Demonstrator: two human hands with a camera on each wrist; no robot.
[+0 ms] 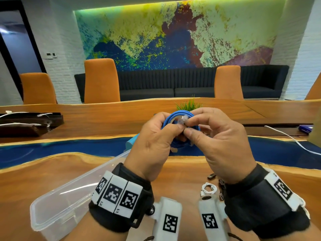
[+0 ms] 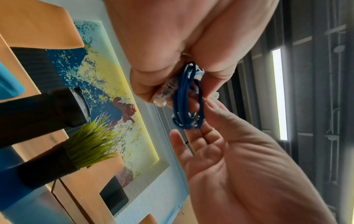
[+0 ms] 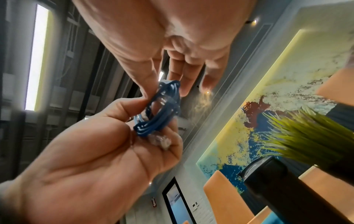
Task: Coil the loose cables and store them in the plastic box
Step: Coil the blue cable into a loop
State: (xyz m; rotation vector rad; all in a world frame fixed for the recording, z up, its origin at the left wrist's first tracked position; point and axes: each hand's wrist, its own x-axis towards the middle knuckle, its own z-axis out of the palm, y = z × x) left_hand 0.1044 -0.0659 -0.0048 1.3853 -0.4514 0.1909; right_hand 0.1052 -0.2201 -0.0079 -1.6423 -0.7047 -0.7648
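My left grip (image 1: pixel 154 143) and right grip (image 1: pixel 220 145) both hold the coiled blue Ethernet cable (image 1: pixel 175 117) above the tabletop (image 1: pixel 52 171).

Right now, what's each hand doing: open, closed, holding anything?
Left hand: closed, gripping the coiled blue cable.
Right hand: thumb and fingers pinch the same cable near its clear plug.

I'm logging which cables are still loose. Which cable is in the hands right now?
The blue cable, coiled and held up by both hands. The small white cable lies on the table, and another white one trails at right.
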